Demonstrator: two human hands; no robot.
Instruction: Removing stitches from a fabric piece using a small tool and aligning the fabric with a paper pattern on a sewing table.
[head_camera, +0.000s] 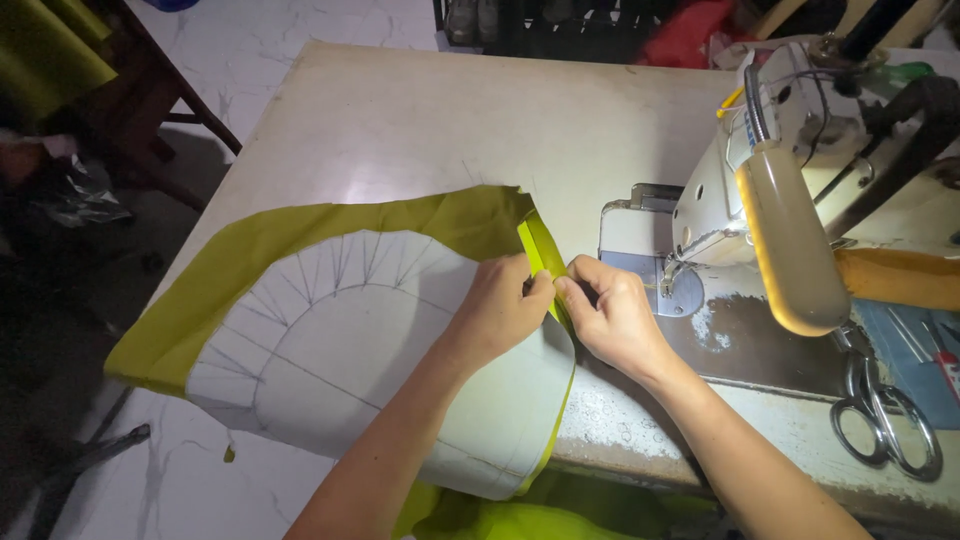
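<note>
Olive-green fabric (200, 290) with a white, pencil-lined interfacing panel (340, 350) lies across the table (400, 110), overhanging its near edge. Left hand (500, 305) and right hand (610, 310) meet at the panel's right edge, fingers of both pinched on a folded green strip (540, 250). Just to the right stands the sewing machine (780, 180); scissors (885, 415) lie at far right.
</note>
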